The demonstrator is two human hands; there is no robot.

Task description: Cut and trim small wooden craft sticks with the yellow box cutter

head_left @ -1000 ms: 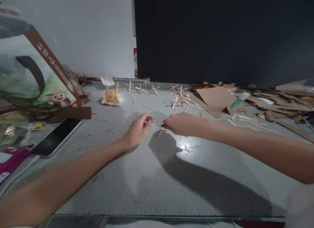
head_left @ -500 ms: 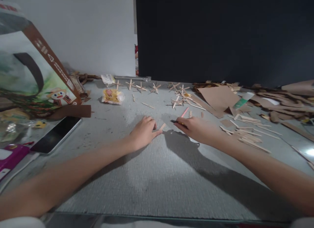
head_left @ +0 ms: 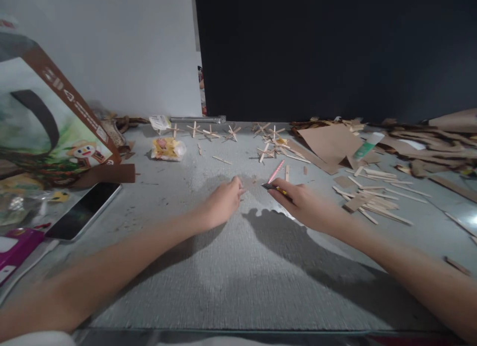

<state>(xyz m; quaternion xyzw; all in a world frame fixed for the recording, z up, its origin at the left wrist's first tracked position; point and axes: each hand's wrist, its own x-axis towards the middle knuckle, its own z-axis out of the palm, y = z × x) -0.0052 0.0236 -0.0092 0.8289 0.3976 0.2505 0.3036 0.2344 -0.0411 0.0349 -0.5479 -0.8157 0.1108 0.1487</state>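
My left hand [head_left: 222, 203] is closed near the middle of the grey table [head_left: 231, 281], its fingertips pressed together and blurred. What it pinches, if anything, is too small to make out. To the right, my right hand [head_left: 298, 199] is wrapped round a yellow and black cutter [head_left: 272, 187], whose dark tip points left toward my left hand. Just beyond the cutter lie a pink striped stick [head_left: 276, 171] and a short flat wooden piece [head_left: 287, 173]. Star shapes of crossed wooden sticks [head_left: 233, 132] lie along the back.
On the left stand a large printed bag [head_left: 48, 112] and a phone [head_left: 85, 212]. A yellow packet [head_left: 167, 149] sits at the back left. Loose wooden sticks [head_left: 380, 199], brown cardboard [head_left: 328, 142] and a green-white tube [head_left: 368, 146] lie at the right.
The wooden piece that stuck out of my left hand no longer shows clearly. My left fingers have drawn together. The view has shifted slightly, and my right hand still holds the cutter.
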